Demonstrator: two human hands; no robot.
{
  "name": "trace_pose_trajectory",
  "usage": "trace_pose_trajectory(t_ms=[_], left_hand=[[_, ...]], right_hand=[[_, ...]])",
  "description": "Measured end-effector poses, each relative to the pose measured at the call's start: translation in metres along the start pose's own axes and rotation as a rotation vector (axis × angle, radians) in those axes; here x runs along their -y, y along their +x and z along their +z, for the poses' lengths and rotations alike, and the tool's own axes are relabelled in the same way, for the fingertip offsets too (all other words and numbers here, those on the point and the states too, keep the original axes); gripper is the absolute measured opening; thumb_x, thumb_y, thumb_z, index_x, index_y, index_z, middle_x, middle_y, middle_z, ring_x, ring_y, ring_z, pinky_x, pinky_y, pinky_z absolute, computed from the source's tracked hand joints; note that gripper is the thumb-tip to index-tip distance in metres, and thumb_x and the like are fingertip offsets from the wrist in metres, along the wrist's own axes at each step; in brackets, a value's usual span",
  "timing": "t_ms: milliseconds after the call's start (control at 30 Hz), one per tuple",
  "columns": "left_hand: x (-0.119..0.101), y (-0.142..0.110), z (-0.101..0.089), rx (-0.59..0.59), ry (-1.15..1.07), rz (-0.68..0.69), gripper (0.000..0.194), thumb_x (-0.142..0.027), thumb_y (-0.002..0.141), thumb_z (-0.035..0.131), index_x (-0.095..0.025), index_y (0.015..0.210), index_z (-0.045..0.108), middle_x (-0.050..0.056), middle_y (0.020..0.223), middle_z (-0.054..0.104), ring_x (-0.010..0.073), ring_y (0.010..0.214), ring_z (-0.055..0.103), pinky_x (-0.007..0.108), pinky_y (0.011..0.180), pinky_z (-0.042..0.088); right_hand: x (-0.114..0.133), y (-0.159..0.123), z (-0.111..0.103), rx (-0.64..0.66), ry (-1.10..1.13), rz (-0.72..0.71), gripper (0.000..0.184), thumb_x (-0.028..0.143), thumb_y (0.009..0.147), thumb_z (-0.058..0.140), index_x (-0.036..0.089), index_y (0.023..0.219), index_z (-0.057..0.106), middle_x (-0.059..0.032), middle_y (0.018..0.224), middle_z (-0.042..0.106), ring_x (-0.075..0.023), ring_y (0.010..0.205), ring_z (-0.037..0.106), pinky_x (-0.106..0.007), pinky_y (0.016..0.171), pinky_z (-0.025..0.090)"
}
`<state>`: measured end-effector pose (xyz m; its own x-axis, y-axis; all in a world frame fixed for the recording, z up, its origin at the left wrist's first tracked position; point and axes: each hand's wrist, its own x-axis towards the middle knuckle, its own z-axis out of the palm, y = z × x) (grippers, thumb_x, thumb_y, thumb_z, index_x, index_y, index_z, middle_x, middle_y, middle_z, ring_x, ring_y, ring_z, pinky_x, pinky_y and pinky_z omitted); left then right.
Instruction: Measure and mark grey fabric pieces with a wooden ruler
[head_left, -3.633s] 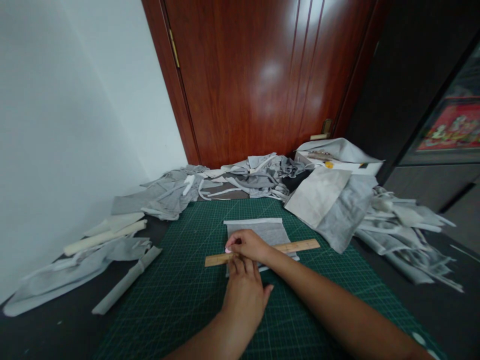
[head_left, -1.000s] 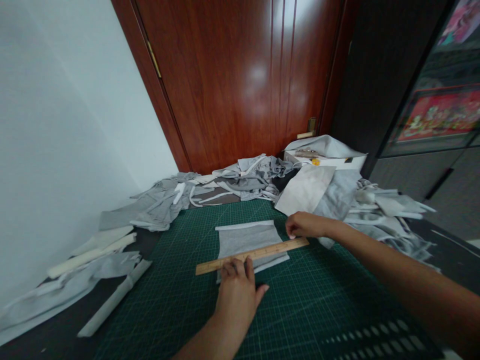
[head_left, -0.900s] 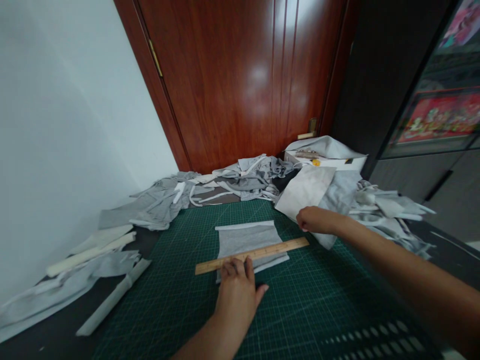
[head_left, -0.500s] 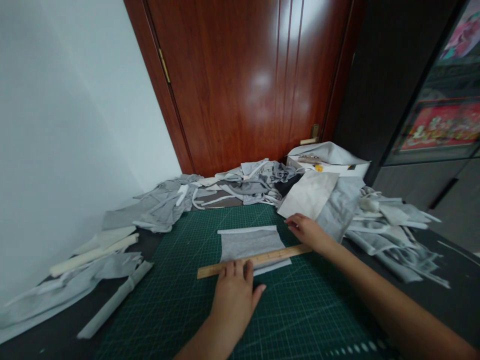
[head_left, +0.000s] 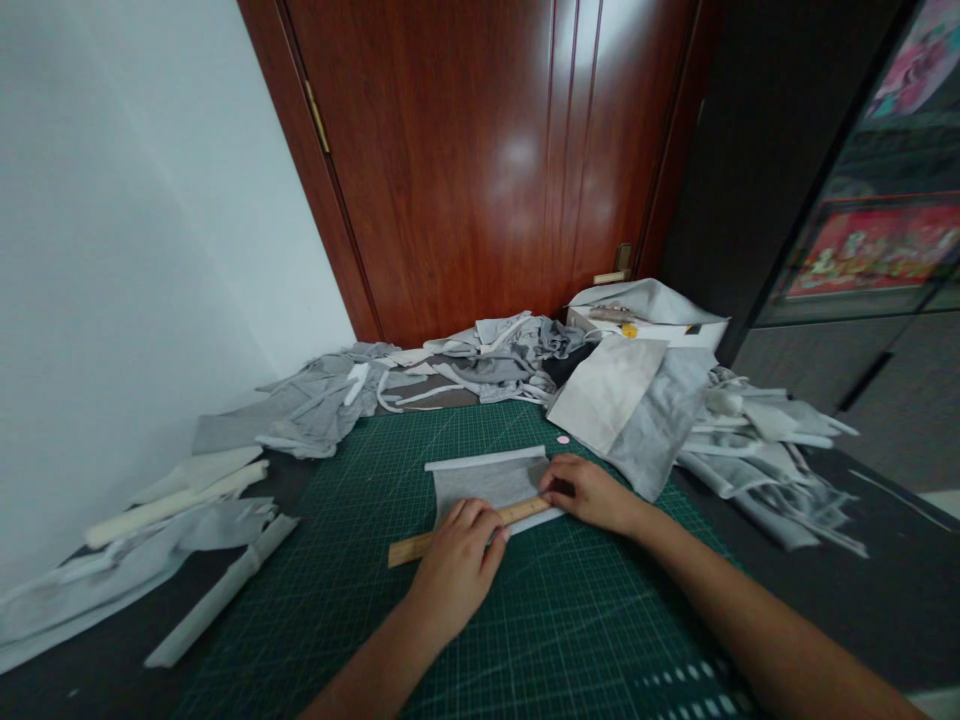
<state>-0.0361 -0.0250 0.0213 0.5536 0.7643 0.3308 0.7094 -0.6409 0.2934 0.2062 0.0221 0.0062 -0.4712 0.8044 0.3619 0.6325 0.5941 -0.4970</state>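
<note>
A piece of grey fabric (head_left: 480, 480) with a pale folded band along its far edge lies on the green cutting mat (head_left: 360, 620). Across its near part runs a wooden ruler (head_left: 409, 550). My left hand (head_left: 459, 565) presses down on the ruler with its fingers bent over it. The fingers of my right hand (head_left: 592, 492) are curled together at the ruler's right part, by the fabric's right edge; they hide that end of the ruler. Just beyond my right hand, a small pink disc (head_left: 562, 440) lies on the mat.
Grey fabric scraps (head_left: 300, 400) pile up along the left and back. On the right are a white box (head_left: 675, 325), large fabric pieces (head_left: 607, 390) leaning before it and more strips (head_left: 772, 460). A rolled strip (head_left: 225, 595) lies left of the mat.
My right hand has come down and left from beyond the fabric's corner onto the ruler, uncovering the pink disc. My left hand stays on the ruler. The view has shifted slightly.
</note>
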Motion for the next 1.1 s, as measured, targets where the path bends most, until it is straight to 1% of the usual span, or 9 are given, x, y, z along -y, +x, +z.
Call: trace_pose_trajectory(t_ms=[167,300,467,533,667,800,900,1000,1100], left_hand=[[0.021,0.004,0.007,-0.053,-0.028,-0.02,0.018,-0.015,0.09,0.042,-0.021,0.098,0.056,0.004,0.098,0.061,0.0197,0.096,0.056,0.038,0.088,0.047],[0.03,0.006,0.013,-0.018,0.04,-0.072,0.027,-0.014,0.086,0.047,-0.02,0.111,0.055,0.006,0.112,0.062,0.0222,0.108,0.054,0.041,0.097,0.042],[0.027,0.006,0.012,0.055,0.113,-0.114,0.039,-0.021,0.086,0.052,-0.019,0.124,0.049,0.011,0.128,0.057,0.0246,0.121,0.049,0.047,0.106,0.032],[0.024,0.006,0.01,0.078,0.12,-0.124,0.041,-0.023,0.086,0.051,-0.019,0.127,0.047,0.012,0.132,0.055,0.0253,0.124,0.047,0.049,0.108,0.028],[0.022,0.005,0.007,0.092,0.101,-0.104,0.031,-0.023,0.087,0.052,-0.021,0.118,0.053,0.01,0.131,0.056,0.0251,0.126,0.045,0.051,0.108,0.026],[0.02,0.004,0.005,0.113,0.066,-0.089,0.019,-0.02,0.085,0.054,-0.025,0.102,0.06,0.006,0.13,0.056,0.0254,0.128,0.043,0.053,0.108,0.023],[0.018,0.004,0.002,0.127,0.048,-0.086,0.021,-0.017,0.082,0.055,-0.025,0.1,0.06,0.006,0.13,0.056,0.0263,0.129,0.042,0.056,0.109,0.021],[0.016,0.004,-0.001,0.148,0.029,-0.081,0.021,-0.015,0.08,0.054,-0.024,0.098,0.06,0.005,0.129,0.056,0.027,0.129,0.04,0.057,0.109,0.02],[0.014,0.003,-0.003,0.153,0.019,-0.079,0.018,-0.014,0.081,0.052,-0.024,0.093,0.06,0.004,0.129,0.055,0.027,0.13,0.039,0.055,0.109,0.022]], right_hand=[[0.006,-0.003,-0.004,0.07,0.017,-0.011,0.011,0.019,0.076,0.067,0.019,0.087,0.066,-0.0048,0.09,0.06,-0.0198,0.093,0.055,-0.032,0.083,0.043],[0.007,-0.003,-0.005,0.085,0.064,-0.023,0.011,0.019,0.076,0.067,0.019,0.087,0.065,-0.0039,0.089,0.06,-0.0196,0.093,0.054,-0.032,0.083,0.043],[0.004,-0.004,-0.005,0.09,0.085,-0.04,0.008,0.022,0.075,0.069,0.018,0.08,0.064,-0.0025,0.083,0.059,-0.0178,0.087,0.055,-0.028,0.077,0.043],[0.003,-0.005,-0.004,0.086,0.095,-0.017,0.011,0.024,0.076,0.068,0.018,0.083,0.063,-0.002,0.081,0.059,-0.0162,0.08,0.055,-0.026,0.072,0.043],[0.002,-0.003,-0.001,0.096,0.098,0.03,0.012,0.027,0.08,0.064,0.017,0.087,0.063,-0.0014,0.076,0.059,-0.0144,0.069,0.055,-0.025,0.064,0.042],[-0.002,0.002,0.003,-0.015,0.041,-0.001,0.013,0.021,0.086,0.053,0.017,0.08,0.064,-0.0037,0.076,0.063,-0.0174,0.078,0.057,-0.029,0.075,0.043],[-0.007,0.01,0.006,-0.104,0.09,0.031,0.02,0.017,0.088,0.046,0.016,0.09,0.066,-0.0066,0.087,0.066,-0.0181,0.086,0.06,-0.032,0.082,0.045],[-0.014,0.021,0.008,-0.055,0.114,0.001,0.027,0.013,0.087,0.043,0.017,0.1,0.067,-0.0075,0.103,0.068,-0.0183,0.098,0.06,-0.035,0.092,0.044],[-0.018,0.034,0.011,0.007,0.033,-0.033,0.034,0.009,0.084,0.043,0.017,0.108,0.067,-0.0081,0.116,0.066,-0.0187,0.112,0.057,-0.037,0.101,0.04]])
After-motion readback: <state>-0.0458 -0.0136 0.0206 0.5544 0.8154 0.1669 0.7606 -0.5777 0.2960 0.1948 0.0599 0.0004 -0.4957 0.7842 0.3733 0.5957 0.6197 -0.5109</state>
